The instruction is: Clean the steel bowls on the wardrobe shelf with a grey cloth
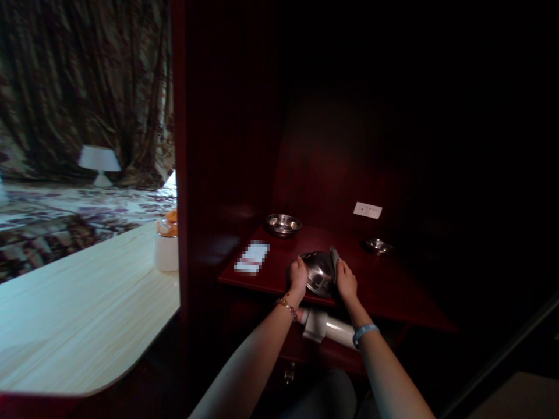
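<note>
A shiny metal bowl (320,272) is tilted above the front edge of a dark red shelf (371,288). My left hand (299,273) grips the bowl's left rim, with the fingers closed. On the opposite side my right hand (346,280) is closed on a grey cloth (334,257), which lies against the bowl's right edge. Behind my left hand, a second metal bowl (283,224) stands upright on the shelf. A smaller metal dish (378,247) sits farther back on the right, partly in shadow.
A blurred-out white and red sheet (252,257) lies on the shelf's left. Beneath, a white roll (339,331) rests on a lower ledge. A socket plate (367,210) is on the back panel. Past the left side panel (209,174) are a pale table (87,302) and white container (166,252).
</note>
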The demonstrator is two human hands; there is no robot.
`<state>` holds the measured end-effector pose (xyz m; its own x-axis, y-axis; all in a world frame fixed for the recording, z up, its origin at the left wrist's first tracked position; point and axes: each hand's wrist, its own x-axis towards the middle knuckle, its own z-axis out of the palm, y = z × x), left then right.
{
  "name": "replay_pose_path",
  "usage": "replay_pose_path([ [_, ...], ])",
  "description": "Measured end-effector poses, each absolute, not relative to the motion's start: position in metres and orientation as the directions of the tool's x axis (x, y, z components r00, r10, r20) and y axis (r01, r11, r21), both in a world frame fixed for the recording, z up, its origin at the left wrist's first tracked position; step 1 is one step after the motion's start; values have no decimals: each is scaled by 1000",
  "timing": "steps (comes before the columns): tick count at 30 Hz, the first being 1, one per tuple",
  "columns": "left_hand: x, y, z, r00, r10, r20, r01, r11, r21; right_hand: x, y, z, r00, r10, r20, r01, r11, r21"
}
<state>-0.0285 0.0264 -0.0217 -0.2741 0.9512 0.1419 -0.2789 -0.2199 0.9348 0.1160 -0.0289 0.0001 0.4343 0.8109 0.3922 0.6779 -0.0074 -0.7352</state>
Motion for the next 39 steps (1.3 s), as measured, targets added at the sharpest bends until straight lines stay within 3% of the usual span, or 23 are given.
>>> replay_pose_path([
  [5,-28,26,-21,-271,952,139,-234,-206,950,114,-36,-11,473,781,409,639,15,-769],
  [12,-28,24,-19,-269,950,157,-219,-219,951,91,-52,-5,561,738,375,675,-146,-723],
  [18,-27,22,-17,-229,954,193,-248,-249,936,68,-61,-21,475,714,515,682,71,-728],
  [21,-27,22,-17,-228,956,184,-262,-242,934,53,-65,-37,429,656,620,747,128,-652],
  [27,-26,20,-16,-239,953,186,-299,-254,920,37,-74,-55,332,688,646,836,102,-539],
  [39,-30,22,-16,-241,946,215,-246,-274,930,25,-85,-61,42,648,760,984,103,-142],
])
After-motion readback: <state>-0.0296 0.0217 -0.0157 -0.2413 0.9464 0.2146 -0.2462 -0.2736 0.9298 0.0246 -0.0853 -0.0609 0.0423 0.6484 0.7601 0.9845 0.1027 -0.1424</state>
